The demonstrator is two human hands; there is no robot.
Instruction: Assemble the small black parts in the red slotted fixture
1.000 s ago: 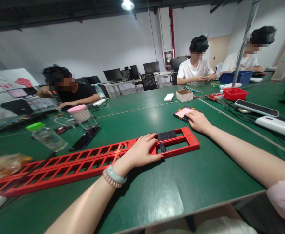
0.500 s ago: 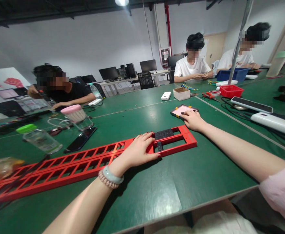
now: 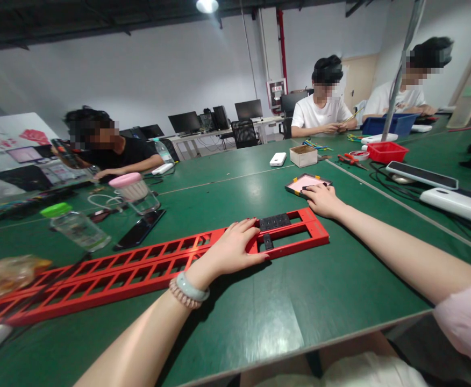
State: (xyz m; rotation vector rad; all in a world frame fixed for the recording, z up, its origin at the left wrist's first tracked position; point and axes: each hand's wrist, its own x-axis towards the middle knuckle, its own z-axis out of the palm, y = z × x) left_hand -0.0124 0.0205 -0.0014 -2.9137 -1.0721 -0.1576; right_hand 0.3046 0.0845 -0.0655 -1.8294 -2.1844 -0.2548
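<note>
My left hand (image 3: 235, 247) lies with fingers spread across a long red slotted frame (image 3: 295, 249), its thumb along the near edge. Just right of those fingers, a row of black blocks (image 3: 275, 221) fills the frame's far slot. One small black block (image 3: 268, 241) sits in the near slot, with an open gap to its right. Beyond the frame's right end, my right hand (image 3: 324, 200) reaches over the near edge of a shallow dark tray (image 3: 294, 189) with a pink inside and yellow corner pieces. Its fingers are bent and close together; what they pinch, if anything, is hidden.
A dark phone (image 3: 141, 230), a green-lidded jar (image 3: 78, 228) and a pink-lidded jar (image 3: 136, 193) stand behind the frame. A small box (image 3: 303, 156), red bin (image 3: 386, 152), pliers (image 3: 350, 160) and cables are farther right. Several people sit across the green table.
The whole view has shifted slightly. My left hand stays on the red frame. My right hand remains at the tray, its fingers slightly shifted at the near edge.
</note>
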